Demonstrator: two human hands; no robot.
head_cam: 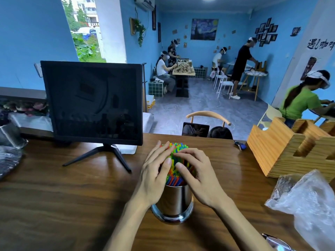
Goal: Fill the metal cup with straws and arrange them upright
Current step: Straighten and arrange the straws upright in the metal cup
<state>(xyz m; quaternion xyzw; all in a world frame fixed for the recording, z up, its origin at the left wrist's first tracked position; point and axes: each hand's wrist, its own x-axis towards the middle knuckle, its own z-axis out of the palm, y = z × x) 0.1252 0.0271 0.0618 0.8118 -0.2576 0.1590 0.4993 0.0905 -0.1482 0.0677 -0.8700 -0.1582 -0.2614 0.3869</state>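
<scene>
Straws (175, 175) upright in metal cup (173, 203) | hands spread around them: left hand (155, 171), right hand (197, 174) | monitor (92, 102) behind

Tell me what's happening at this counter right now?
A person has both hands on a bundle of multicoloured plastic straws standing in a shiny round metal cup on the brown wooden counter. The left hand and right hand cup the straws from either side with fairly straight fingers. The cup already looks full.

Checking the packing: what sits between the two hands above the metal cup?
In the head view, the coloured straws stand between the left hand and the right hand, rising from the metal cup; both hands' fingers rest against them.
</scene>
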